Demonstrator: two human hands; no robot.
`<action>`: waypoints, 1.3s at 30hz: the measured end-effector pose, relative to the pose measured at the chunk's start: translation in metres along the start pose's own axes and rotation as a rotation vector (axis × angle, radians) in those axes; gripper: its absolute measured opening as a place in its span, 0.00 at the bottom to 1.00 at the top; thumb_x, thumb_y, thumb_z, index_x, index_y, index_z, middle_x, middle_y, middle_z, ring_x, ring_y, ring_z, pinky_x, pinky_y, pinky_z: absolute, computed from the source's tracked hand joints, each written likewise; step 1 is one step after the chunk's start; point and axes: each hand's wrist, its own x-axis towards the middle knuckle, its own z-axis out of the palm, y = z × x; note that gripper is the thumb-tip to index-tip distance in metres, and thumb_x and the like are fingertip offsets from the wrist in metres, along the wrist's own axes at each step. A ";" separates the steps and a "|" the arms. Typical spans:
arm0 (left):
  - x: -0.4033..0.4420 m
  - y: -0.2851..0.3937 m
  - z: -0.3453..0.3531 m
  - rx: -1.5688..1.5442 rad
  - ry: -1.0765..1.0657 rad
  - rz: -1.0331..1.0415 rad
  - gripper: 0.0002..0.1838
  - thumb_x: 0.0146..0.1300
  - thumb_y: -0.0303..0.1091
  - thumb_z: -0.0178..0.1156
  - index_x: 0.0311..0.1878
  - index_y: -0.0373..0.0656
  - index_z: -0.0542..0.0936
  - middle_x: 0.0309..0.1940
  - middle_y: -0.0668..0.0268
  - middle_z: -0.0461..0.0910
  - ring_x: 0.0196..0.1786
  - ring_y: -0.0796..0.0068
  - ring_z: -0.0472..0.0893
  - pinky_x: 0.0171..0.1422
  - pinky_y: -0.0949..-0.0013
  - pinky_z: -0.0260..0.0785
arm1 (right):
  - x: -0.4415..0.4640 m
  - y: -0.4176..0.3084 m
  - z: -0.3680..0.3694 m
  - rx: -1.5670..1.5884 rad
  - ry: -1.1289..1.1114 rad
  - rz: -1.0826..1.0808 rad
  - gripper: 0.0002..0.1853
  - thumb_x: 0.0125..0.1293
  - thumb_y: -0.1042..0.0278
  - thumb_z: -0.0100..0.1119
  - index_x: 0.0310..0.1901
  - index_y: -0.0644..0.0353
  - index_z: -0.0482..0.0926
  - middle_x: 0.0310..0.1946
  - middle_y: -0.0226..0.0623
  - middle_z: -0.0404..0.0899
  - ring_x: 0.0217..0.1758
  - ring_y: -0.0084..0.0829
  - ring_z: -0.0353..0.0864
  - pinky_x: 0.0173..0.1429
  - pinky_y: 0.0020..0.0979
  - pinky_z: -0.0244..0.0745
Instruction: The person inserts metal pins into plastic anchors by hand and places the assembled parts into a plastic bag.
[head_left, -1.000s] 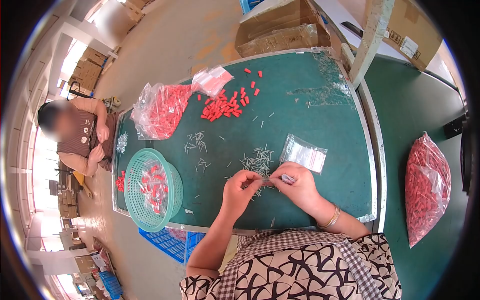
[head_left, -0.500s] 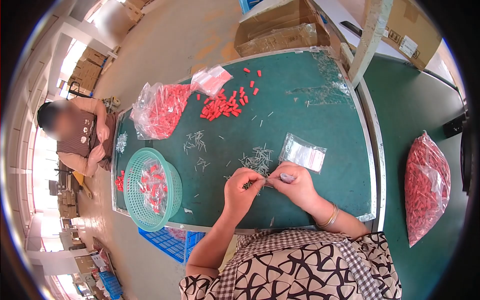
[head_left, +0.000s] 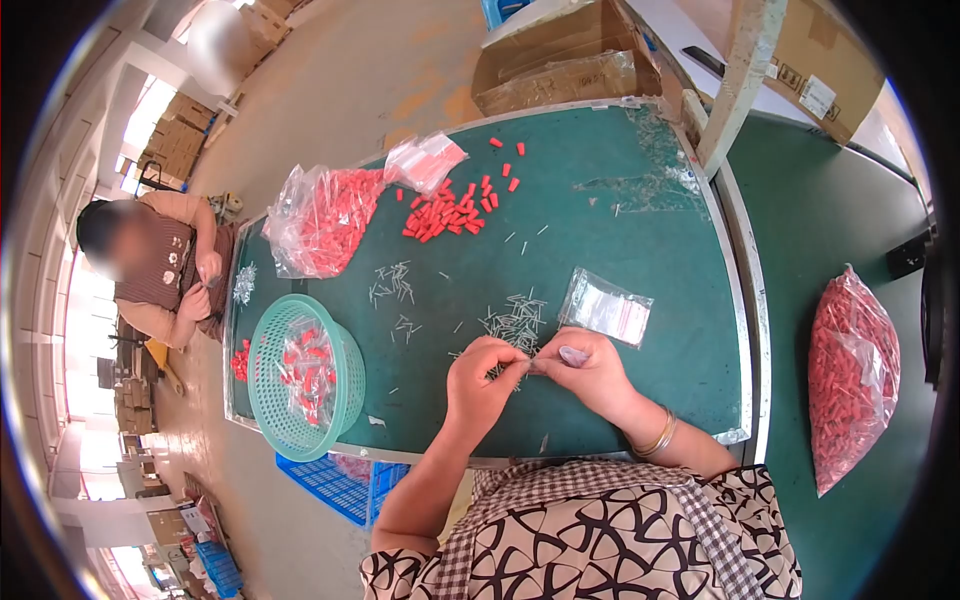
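Plastic (head_left: 573, 355), mostly hidden, pokes from the right hand (head_left: 600, 373), fingers closed on it, above the table (head_left: 670, 400). The left hand (head_left: 480, 380) meets it, fingertips pinched together; anything between them is indistinct. Both partly cover the screws (head_left: 514, 320). Beyond, packets blur together inside the basket (head_left: 350, 382).

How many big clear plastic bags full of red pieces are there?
2. One large clear plastic bag of small red pieces lies beyond the round pale-green plastic basket; another bulging clear bag of red pieces is at far right. More may be hidden.
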 end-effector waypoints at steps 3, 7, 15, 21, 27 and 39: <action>-0.009 0.013 -0.025 0.043 0.198 -0.126 0.03 0.56 0.22 0.66 0.32 0.38 0.82 0.32 0.66 0.80 0.37 0.75 0.79 0.41 0.73 0.70 | 0.002 0.000 -0.010 0.509 -0.159 0.290 0.07 0.69 0.68 0.60 0.43 0.62 0.80 0.27 0.27 0.74 0.27 0.16 0.69 0.29 0.23 0.62; -0.048 -0.001 -0.119 0.159 0.840 0.030 0.07 0.62 0.22 0.62 0.43 0.39 0.79 0.42 0.64 0.79 0.43 0.75 0.77 0.49 0.70 0.71 | 0.014 0.018 -0.023 1.148 -0.221 0.242 0.14 0.72 0.68 0.55 0.56 0.62 0.74 0.35 0.32 0.77 0.32 0.20 0.72 0.38 0.27 0.71; -0.047 0.008 -0.095 0.673 0.723 0.295 0.07 0.56 0.21 0.65 0.39 0.39 0.81 0.36 0.60 0.81 0.40 0.64 0.79 0.48 0.63 0.72 | 0.014 0.024 -0.007 1.283 -0.208 0.200 0.20 0.70 0.68 0.57 0.61 0.63 0.71 0.58 0.47 0.75 0.64 0.42 0.73 0.75 0.50 0.63; -0.015 0.005 0.033 -0.054 0.057 -0.176 0.07 0.56 0.24 0.67 0.39 0.38 0.82 0.28 0.67 0.77 0.27 0.77 0.73 0.34 0.74 0.68 | 0.011 0.023 -0.009 1.153 -0.220 0.158 0.21 0.69 0.66 0.59 0.61 0.62 0.73 0.62 0.49 0.73 0.70 0.43 0.67 0.74 0.47 0.62; -0.008 -0.017 0.036 -0.397 0.008 -0.335 0.04 0.67 0.24 0.58 0.44 0.36 0.77 0.30 0.69 0.80 0.31 0.82 0.77 0.38 0.77 0.70 | 0.013 0.028 -0.011 1.147 -0.124 0.152 0.19 0.69 0.70 0.58 0.60 0.63 0.73 0.62 0.48 0.72 0.70 0.44 0.67 0.72 0.47 0.64; -0.009 -0.012 0.028 -0.753 0.260 -0.310 0.03 0.71 0.24 0.49 0.44 0.38 0.72 0.36 0.59 0.81 0.35 0.73 0.81 0.44 0.67 0.78 | 0.011 0.026 -0.013 1.144 0.082 0.265 0.17 0.72 0.73 0.52 0.61 0.62 0.69 0.46 0.38 0.81 0.40 0.27 0.78 0.53 0.35 0.77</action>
